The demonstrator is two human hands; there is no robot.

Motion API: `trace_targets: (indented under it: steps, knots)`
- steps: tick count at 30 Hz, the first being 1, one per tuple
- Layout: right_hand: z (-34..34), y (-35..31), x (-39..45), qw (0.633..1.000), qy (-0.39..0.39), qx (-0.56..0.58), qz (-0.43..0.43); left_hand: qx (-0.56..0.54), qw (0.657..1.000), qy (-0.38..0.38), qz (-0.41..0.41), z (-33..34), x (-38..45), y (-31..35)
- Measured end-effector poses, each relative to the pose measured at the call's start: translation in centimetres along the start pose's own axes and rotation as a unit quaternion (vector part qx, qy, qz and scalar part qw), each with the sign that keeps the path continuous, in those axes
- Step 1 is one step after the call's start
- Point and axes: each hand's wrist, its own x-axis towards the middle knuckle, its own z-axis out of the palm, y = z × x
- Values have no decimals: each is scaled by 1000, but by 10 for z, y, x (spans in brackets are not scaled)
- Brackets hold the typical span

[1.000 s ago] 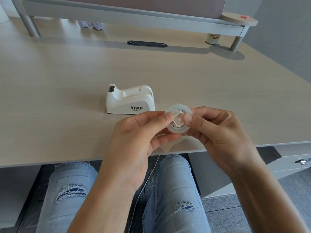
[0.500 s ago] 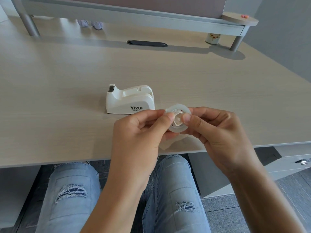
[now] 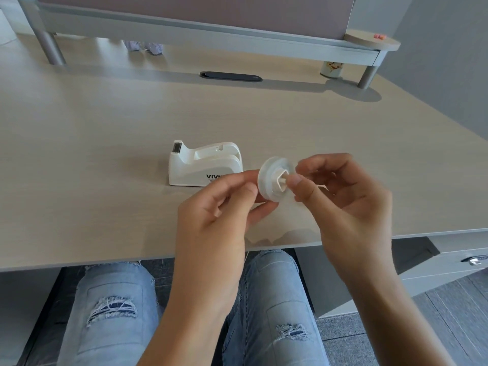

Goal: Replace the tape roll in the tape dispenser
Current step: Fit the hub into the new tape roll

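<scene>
A: Where's the roll?
B: The roll is up over the tabletop, just right of the dispenser. The left hand pinches its rim.
A: And the right hand?
B: The right hand grips the white core at the roll's middle, thumb and forefinger closed on it.

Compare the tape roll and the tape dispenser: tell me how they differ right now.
The tape roll is held above the desk between both hands; the tape dispenser stands on the desk, untouched. The roll is a translucent ring; the dispenser is an opaque white block with a dark printed brand name. The roll has a white core piece in its hole, pinched by the right hand; the dispenser's cradle sits empty. The left hand grips the roll's rim.
</scene>
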Motion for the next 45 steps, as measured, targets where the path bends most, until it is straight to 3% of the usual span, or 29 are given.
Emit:
trace_targets:
  steps: [8,17,21,29,34,38,41,45]
  knots:
    - [14,-5,-9,1000,-18,-1,-3,-14,1000,12,18,-7,-1,4]
    - [21,-11,-8,998,-44,40,7,52,996,24,67,-14,1,8]
    - [19,-18,-3,994,-76,66,42,8,998,-37,42,-15,4,15]
    - [22,-21,11,986,-107,98,84,9,997,-57,48,-17,12,18]
    - [28,-20,28,972,-159,109,137,59,994,-39,89,-24,21,19]
    - [33,-20,42,969,-197,29,144,129,984,-18,120,-34,27,22]
    - [44,-19,51,981,-159,-22,112,195,965,52,169,-41,32,20]
    - [55,-8,71,988,-107,-72,79,305,913,146,228,-52,40,18]
